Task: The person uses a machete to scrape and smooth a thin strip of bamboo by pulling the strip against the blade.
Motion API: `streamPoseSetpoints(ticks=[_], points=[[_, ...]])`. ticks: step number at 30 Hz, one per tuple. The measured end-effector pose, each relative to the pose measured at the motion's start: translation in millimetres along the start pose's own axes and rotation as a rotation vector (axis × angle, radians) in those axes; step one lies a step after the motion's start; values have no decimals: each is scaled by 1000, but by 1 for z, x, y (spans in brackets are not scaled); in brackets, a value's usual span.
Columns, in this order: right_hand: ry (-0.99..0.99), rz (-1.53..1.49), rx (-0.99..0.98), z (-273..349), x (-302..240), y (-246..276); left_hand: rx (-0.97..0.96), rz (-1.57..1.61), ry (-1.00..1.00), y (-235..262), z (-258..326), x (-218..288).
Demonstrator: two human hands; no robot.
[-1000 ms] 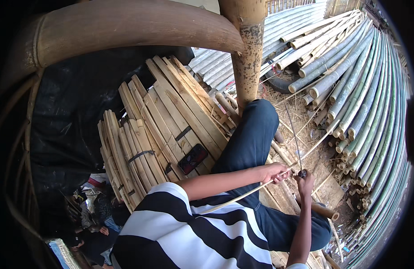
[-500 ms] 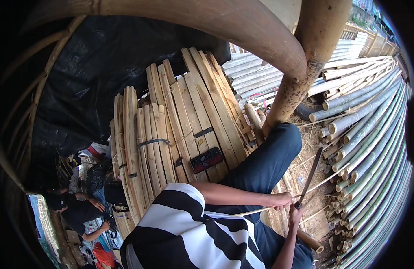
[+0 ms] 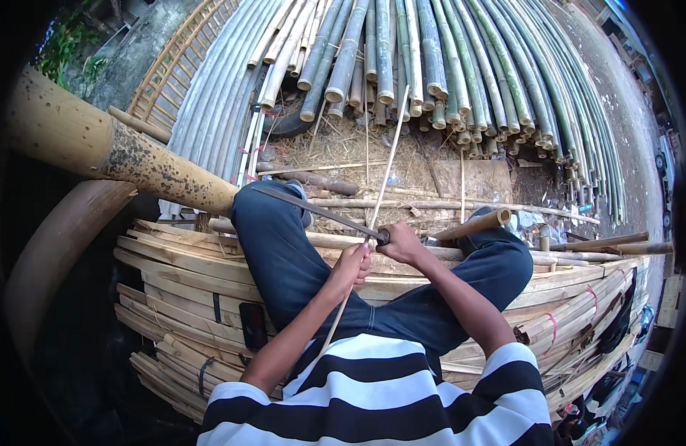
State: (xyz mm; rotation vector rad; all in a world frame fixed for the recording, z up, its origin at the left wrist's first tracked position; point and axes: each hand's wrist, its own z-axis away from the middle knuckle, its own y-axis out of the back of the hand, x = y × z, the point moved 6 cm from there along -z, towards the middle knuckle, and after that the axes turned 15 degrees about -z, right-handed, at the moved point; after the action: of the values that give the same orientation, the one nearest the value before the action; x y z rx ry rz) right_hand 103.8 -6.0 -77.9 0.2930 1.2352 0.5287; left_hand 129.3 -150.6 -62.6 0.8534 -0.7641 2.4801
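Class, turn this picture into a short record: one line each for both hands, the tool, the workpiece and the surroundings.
Left grip: closed around a thin pale strip
Right grip: closed on the handle of a long knife
Tool: the knife, blade pointing to the person's left
Workpiece: the strip, slanting up and away past the knife; whether the blade touches it is unclear
Nearby: dark phone on wooden slats, at the person's left
Ahead: bamboo poles piled lengthwise, cut ends facing the person
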Motion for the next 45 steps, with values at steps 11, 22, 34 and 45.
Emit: streamPoseSetpoints(ticks=[11, 22, 34, 45], points=[[-176, -711, 614, -24, 104, 114, -131, 107, 71, -14, 47, -5], [2, -325, 341, -24, 39, 70, -194, 293, 28, 9, 14, 14], [-73, -130, 48, -14, 15, 17, -83, 346, 51, 31, -7, 1], [-270, -278, 404, -40, 94, 91, -143, 168, 220, -39, 41, -26]])
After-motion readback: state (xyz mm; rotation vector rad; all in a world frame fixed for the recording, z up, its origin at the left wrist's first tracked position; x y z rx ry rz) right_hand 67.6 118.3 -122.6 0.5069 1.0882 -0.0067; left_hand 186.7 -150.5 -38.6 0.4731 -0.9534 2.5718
